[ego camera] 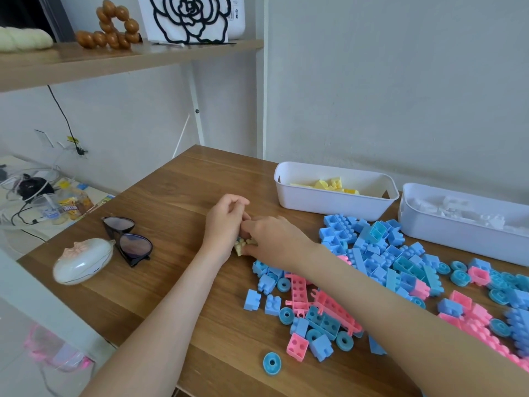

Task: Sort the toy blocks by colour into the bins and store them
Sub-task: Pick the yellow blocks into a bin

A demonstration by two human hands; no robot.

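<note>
My left hand and my right hand meet at the middle of the wooden table, both closed around a small cluster of pale yellow blocks that is mostly hidden by the fingers. To the right lies a spread of blue blocks, pink blocks and blue wheels. At the back stand a white bin holding yellow blocks and a second white bin holding white blocks.
Black sunglasses and a white glasses case lie on the table's left side. A wooden shelf with ornaments hangs above left. The table's left edge drops to a cluttered lower surface.
</note>
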